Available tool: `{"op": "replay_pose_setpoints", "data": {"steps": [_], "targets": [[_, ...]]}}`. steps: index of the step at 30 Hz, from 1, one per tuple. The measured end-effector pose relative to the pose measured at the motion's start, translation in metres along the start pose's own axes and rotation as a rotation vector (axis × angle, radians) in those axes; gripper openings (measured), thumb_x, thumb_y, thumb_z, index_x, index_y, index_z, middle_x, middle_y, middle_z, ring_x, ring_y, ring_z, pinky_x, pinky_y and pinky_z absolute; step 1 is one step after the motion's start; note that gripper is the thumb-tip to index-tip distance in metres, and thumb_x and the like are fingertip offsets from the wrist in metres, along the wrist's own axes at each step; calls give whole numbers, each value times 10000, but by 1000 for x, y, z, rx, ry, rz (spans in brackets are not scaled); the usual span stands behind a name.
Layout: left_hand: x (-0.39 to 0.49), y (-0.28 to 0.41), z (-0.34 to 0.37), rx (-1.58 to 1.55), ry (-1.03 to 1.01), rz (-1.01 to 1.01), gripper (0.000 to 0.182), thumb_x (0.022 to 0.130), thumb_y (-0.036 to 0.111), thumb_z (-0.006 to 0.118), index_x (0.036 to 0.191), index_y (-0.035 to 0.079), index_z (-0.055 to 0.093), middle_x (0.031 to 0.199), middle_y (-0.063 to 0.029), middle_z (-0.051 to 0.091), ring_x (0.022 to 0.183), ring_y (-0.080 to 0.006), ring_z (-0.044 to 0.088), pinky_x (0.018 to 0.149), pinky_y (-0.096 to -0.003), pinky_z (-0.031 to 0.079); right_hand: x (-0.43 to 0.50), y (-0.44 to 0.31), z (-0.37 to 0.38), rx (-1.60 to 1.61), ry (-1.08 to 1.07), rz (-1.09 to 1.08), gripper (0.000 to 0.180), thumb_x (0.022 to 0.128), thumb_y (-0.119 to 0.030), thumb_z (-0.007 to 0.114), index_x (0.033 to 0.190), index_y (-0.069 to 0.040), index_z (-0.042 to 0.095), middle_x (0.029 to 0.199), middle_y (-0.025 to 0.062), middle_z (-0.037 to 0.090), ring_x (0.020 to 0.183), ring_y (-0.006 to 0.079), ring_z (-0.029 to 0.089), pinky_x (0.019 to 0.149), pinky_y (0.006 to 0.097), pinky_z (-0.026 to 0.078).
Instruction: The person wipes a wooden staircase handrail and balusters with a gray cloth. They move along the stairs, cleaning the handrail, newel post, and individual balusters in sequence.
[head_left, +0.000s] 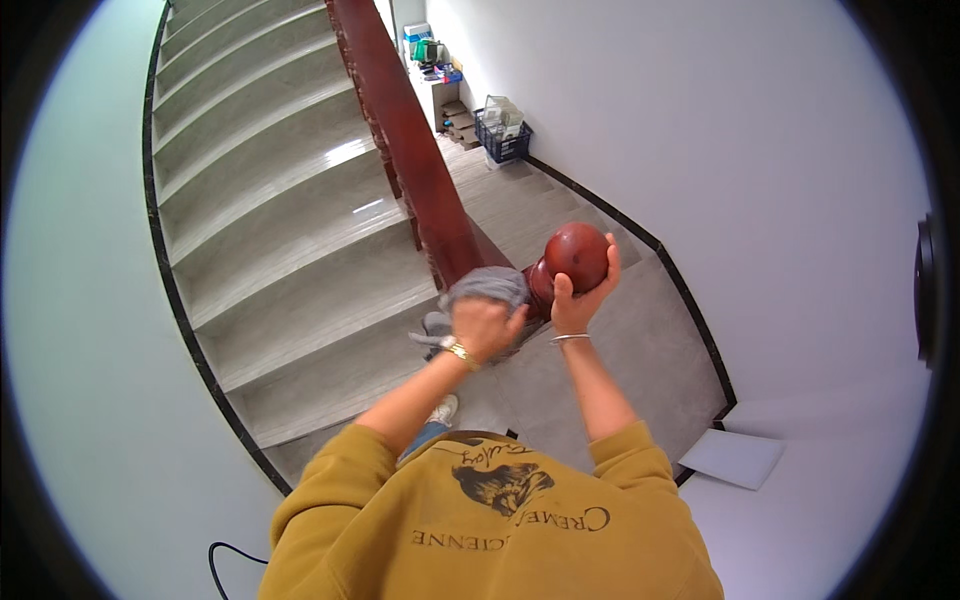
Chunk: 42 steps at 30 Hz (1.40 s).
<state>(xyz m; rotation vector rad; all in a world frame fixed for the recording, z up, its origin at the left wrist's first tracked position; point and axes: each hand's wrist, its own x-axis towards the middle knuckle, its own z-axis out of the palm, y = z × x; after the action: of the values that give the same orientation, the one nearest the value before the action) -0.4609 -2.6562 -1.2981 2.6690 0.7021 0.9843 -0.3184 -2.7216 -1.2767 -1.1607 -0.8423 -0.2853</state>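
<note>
My left hand (486, 327), blurred, is on a grey cloth (491, 283) at the lower end of a reddish-brown wooden handrail (416, 142). Part of the cloth hangs down past the wrist, on the stair side. Beside it, my right hand (585, 306) cups the round ball finial (576, 251) of the newel post (538, 283), thumb on the near side and fingers around the far right. The post's lower part is mostly hidden by my hands and the cloth.
Grey tiled stairs (300, 247) with a black-edged wall lie left of the rail. Beyond it, more steps (517, 195) lead to a dark blue plastic crate (504, 139) and a white cabinet (435, 101) with items on top. A white panel (733, 456) is at lower right.
</note>
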Motion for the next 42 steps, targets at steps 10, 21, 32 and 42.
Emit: {"op": "replay_pose_setpoints", "data": {"steps": [10,21,32,42], "targets": [[-51,24,-19,-403,-130,334,564,810,129,621,1327,-40,472,1326,-264,504,1241,-441,468,1071,-484,349,-43,-47,-59,-260,-82,175,546,846,-308,728,1256,-20,511,1322,174,485,1179,282,494,916,383,446],[-52,42,-52,-545,-106,415,574,779,241,676,1254,-46,528,1285,-257,518,1207,-488,461,1047,-561,332,-128,-57,-78,-534,-172,533,307,797,-139,677,1089,-82,601,820,136,661,691,324,653,633,420,520],[32,55,31,-305,-165,-16,604,934,501,514,978,-92,622,958,-334,611,951,-477,575,858,-502,426,-14,-18,-48,-424,-377,262,572,913,-100,520,1453,-30,344,1331,229,514,1204,411,494,1006,442,410],[-20,44,6,-138,-402,383,592,839,227,623,1357,-13,463,1376,-224,487,1294,-398,440,1107,-469,314,-87,-28,-93,-736,-467,32,704,776,-6,556,1455,-56,379,1181,245,538,1095,446,531,944,468,453]]}}
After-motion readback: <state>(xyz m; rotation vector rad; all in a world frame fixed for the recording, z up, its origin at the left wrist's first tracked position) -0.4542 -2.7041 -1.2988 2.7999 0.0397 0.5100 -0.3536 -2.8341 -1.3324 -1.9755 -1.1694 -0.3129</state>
